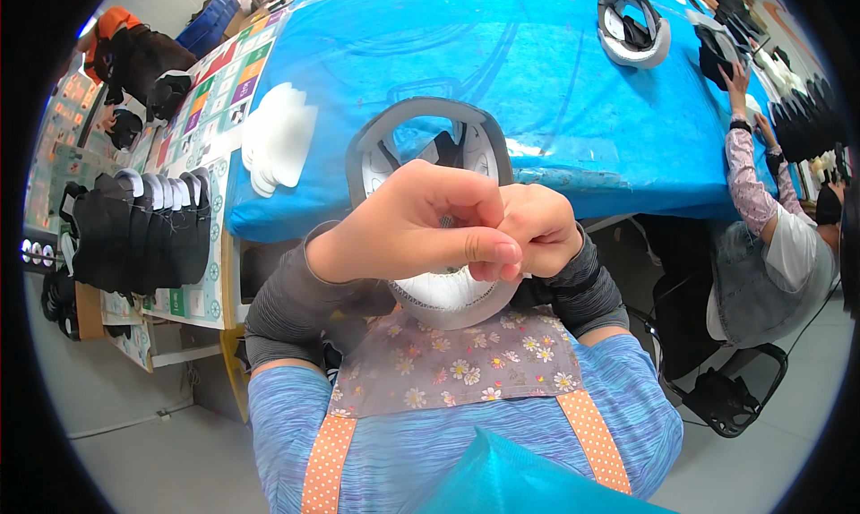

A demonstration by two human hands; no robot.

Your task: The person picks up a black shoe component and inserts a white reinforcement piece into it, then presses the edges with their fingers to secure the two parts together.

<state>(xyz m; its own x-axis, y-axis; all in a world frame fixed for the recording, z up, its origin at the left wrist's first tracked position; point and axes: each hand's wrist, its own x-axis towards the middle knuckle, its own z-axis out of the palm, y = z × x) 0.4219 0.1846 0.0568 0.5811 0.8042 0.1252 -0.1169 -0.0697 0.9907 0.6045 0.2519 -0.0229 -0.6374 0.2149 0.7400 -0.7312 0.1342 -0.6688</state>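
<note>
Raised close to my chest, my left hand (421,220) and my right hand (544,227) meet fingertip to fingertip. The thumb and fingers of the left are pinched together against the right, whose fingers are curled in. Whatever they hold, if anything, is too small or hidden to make out. Directly below them a grey and white ring-shaped piece, like a sewn shoe upper (498,142), rests at the table's edge and reaches toward my apron. Black material lies inside its opening, and my hands cover its middle.
A blue-covered table (358,48) stretches ahead. White flat cut pieces (279,142) are stacked at its left. Several black pieces (143,227) stand on the left side table. Another ring-shaped upper (647,53) lies far right. Co-workers (775,245) work at both sides; a stool (730,398) stands right.
</note>
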